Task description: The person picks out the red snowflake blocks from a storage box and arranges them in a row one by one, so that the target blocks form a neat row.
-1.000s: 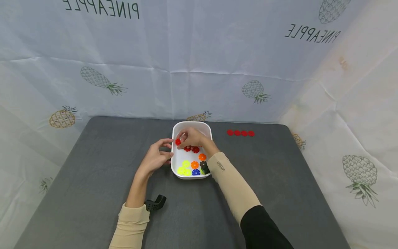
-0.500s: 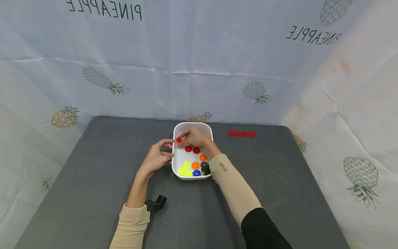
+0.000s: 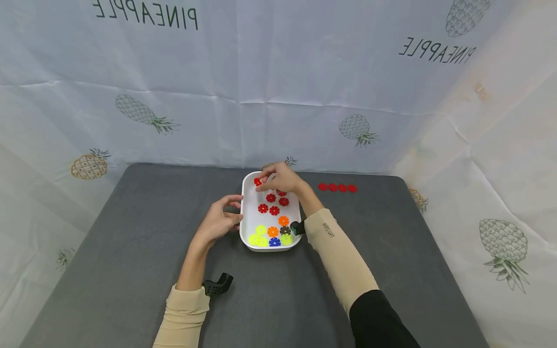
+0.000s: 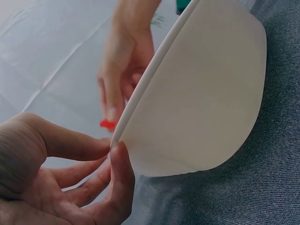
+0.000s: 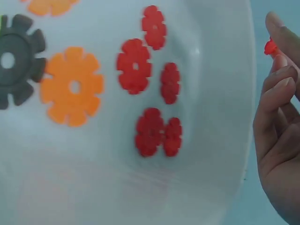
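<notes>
In the head view my left hand [image 3: 217, 220] is at the left side of a white tray [image 3: 250, 217]. The left wrist view shows its thumb and a finger pinching the tray's rim [image 4: 154, 65]. Over the tray's far end, my right hand [image 3: 282, 178] pinches a small red notched disc [image 3: 257, 181] between thumb and finger. That disc shows edge-on as a red bit [image 4: 108, 123] in the left wrist view. Several more red notched discs [image 5: 134, 66] lie flat inside the tray.
Toward the tray's near end lie orange [image 3: 272, 232], dark grey [image 3: 285, 230], blue [image 3: 274, 241] and yellow-green notched discs [image 3: 258, 239]. A row of several red discs [image 3: 337, 187] lies on the grey table [image 3: 370, 232] right of the tray. Behind hangs a pineapple-print cloth [image 3: 270, 130].
My right hand has lifted from inside the tray toward its far end and slightly right, carrying the red disc. More red discs in the tray are uncovered. My left hand stays at the rim.
</notes>
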{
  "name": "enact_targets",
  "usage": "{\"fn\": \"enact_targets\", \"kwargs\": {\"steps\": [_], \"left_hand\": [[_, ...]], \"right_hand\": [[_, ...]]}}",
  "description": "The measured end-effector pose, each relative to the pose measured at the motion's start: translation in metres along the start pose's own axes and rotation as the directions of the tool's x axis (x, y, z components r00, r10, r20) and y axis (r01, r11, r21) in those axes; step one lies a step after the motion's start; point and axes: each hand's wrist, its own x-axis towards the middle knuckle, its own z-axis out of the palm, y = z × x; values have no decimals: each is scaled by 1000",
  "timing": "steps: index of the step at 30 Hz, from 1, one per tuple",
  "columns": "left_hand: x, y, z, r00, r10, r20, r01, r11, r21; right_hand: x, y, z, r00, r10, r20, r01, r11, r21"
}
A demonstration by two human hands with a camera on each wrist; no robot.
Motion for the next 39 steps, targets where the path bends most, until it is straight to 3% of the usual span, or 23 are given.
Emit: {"fn": "enact_targets", "kwargs": {"steps": [6, 13, 27, 34, 39], "left_hand": [[-1, 0, 1, 1000, 12, -7, -12, 1000, 2], [-3, -1, 1, 1000, 26, -10, -26, 1000, -2], [-3, -1, 0, 999, 36, -8, -36, 999, -10], [-2, -1, 1, 999, 33, -12, -33, 999, -5], [-2, -1, 0, 999, 31, -12, -31, 999, -6]], "right_hand": [[-8, -2, -25, 999, -19, -40, 20, 1000, 16], [-21, 13, -56, 995, -3, -104, 8, 999, 45], [-83, 76, -132, 965, 161, -208, -163, 987, 7], [-117, 108, -158, 932, 263, -248, -283, 958, -48], [-138, 130, -171, 907, 333, -256, -346, 938, -5]]}}
